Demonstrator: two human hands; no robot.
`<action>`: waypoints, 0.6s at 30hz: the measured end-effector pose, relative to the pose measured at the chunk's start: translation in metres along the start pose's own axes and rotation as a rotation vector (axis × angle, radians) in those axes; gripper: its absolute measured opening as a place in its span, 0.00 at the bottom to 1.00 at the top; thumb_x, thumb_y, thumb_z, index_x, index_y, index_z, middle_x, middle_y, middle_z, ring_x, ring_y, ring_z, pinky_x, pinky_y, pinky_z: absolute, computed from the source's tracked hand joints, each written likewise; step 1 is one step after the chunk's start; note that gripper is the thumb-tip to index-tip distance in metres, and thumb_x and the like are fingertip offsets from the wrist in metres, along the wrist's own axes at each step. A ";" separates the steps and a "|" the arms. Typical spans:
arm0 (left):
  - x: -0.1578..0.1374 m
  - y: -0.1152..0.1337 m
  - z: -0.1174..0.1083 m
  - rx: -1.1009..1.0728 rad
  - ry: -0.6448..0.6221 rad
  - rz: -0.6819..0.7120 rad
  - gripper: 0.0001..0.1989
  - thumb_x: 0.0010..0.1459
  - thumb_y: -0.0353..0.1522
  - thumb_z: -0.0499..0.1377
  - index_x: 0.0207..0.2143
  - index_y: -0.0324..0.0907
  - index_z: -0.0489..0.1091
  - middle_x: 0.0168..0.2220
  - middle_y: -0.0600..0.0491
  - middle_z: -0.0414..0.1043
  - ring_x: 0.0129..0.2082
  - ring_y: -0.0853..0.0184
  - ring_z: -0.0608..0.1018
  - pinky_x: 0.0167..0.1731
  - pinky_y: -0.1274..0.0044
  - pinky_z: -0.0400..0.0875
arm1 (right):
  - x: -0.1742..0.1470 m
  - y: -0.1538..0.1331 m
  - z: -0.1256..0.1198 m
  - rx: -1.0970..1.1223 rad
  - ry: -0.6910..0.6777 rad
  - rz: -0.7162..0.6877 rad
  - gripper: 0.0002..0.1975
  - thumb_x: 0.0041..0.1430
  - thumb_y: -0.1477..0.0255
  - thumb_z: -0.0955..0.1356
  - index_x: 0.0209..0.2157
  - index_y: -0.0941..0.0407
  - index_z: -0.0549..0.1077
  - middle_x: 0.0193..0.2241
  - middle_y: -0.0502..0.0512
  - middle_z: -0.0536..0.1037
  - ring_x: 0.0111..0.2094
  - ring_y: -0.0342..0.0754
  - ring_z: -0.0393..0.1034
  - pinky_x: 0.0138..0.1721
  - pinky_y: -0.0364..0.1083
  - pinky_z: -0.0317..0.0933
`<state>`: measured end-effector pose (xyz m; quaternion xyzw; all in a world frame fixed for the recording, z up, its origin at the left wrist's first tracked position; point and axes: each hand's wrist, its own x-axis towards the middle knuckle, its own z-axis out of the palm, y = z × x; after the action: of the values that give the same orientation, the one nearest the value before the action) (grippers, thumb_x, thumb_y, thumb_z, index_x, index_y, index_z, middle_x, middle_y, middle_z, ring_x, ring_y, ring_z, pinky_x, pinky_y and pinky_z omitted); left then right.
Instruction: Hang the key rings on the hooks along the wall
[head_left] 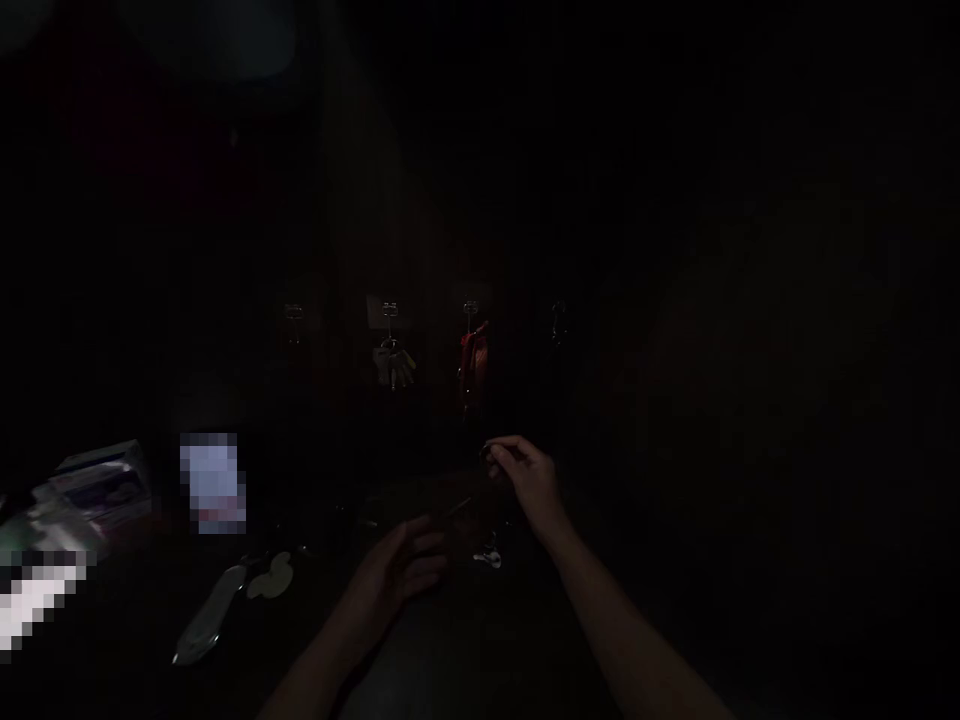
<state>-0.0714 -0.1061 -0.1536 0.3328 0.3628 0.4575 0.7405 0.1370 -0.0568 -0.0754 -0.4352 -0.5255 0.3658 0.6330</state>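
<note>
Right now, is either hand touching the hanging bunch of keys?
No, the bunch of keys hangs from a binder clip, apart from the left hand and right hand.

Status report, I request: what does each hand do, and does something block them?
Right hand: pinching small dark thing. Left hand: partly open, grip unclear. Silvery metal piece: beyond left fingertips, in view. Obstructions: too dark to tell.

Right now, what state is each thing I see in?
Left grip: fingers loosely curled, contents unclear.
Right grip: fingertips pinched, contents unclear.
Key bunch: hanging from a clip.
Red item: hanging from another clip.
Silvery item: lying down.
Box: open or shut unclear.
Long pale item: lying.
Rounded pale item: lying.
</note>
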 end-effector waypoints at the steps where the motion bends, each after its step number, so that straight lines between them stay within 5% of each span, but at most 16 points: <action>1: 0.002 0.000 -0.002 0.006 0.042 0.026 0.26 0.52 0.47 0.57 0.48 0.41 0.66 0.45 0.44 0.73 0.38 0.61 0.77 0.42 0.69 0.67 | 0.006 -0.006 -0.004 -0.013 0.015 -0.027 0.11 0.46 0.63 0.69 0.29 0.56 0.74 0.21 0.48 0.73 0.20 0.40 0.65 0.22 0.41 0.60; 7: 0.003 0.004 0.002 0.100 0.263 0.190 0.21 0.46 0.44 0.62 0.39 0.40 0.72 0.32 0.49 0.76 0.29 0.65 0.77 0.35 0.73 0.69 | 0.053 -0.046 -0.032 -0.063 0.204 -0.203 0.10 0.45 0.65 0.69 0.29 0.57 0.74 0.21 0.48 0.73 0.20 0.40 0.65 0.23 0.41 0.61; 18: 0.007 0.000 -0.002 0.231 0.244 0.213 0.19 0.46 0.44 0.62 0.35 0.40 0.73 0.30 0.51 0.74 0.30 0.65 0.77 0.35 0.75 0.70 | 0.128 -0.078 -0.067 0.023 0.421 -0.311 0.10 0.44 0.69 0.67 0.30 0.58 0.74 0.22 0.48 0.72 0.19 0.37 0.64 0.21 0.39 0.60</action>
<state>-0.0707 -0.0993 -0.1568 0.3940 0.4626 0.5254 0.5955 0.2266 0.0224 0.0370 -0.4085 -0.4383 0.1714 0.7820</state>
